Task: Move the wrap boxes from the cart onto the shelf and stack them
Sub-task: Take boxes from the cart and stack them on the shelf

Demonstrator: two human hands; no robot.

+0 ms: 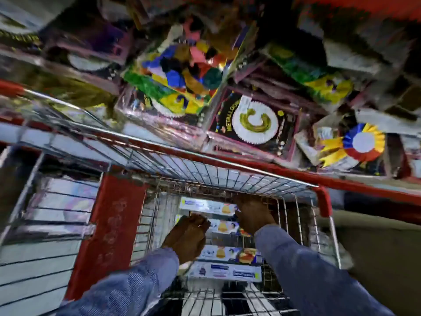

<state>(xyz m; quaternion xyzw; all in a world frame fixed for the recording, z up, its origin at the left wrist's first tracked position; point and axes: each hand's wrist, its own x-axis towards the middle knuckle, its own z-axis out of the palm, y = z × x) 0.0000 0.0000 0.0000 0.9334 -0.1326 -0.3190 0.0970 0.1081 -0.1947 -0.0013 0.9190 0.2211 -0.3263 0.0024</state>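
Both my hands reach down into a wire shopping cart (pixel 227 172) with red trim. Several long white wrap boxes lie side by side on its floor. My left hand (pixel 185 236) rests on a wrap box in the middle (pixel 224 226), its fingers curled over the box's left end. Over the right end of the far wrap box (pixel 205 205) is my right hand (pixel 252 214), fingers bent down on it. Two more wrap boxes (pixel 225 272) lie nearer to me. Motion blur smears the picture, so the grips are unclear.
A red plastic seat flap (pixel 109 231) stands at the cart's left. Beyond the cart, a shelf (pixel 341 176) with a red edge holds party goods: a black balloon pack (pixel 252 122), a colourful rosette (pixel 362 142) and bright paper packs (pixel 177 71).
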